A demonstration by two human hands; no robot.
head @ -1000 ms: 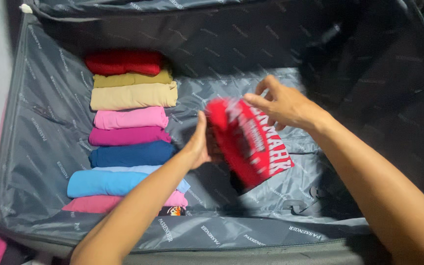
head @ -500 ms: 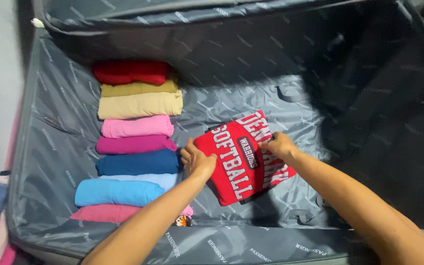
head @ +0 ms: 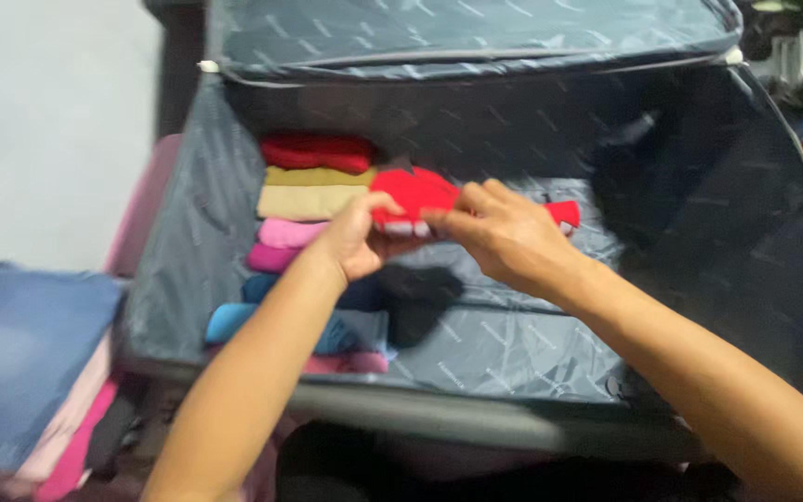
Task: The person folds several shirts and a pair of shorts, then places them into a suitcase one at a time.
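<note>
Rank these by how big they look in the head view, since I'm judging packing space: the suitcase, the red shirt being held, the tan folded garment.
1. suitcase, by far the largest.
2. red shirt, partly hidden by both hands.
3. tan folded garment, close to the shirt, so this order is unsure.

Red shirt (head: 417, 197): raised off the suitcase floor.
Half a second ago it lay flat on the grey lining; now left hand (head: 357, 244) and right hand (head: 504, 234) pinch it bunched in the air, beside the rolled clothes row (head: 313, 200). Camera pulled back; blue folded pile (head: 20, 344) entered at left.
</note>
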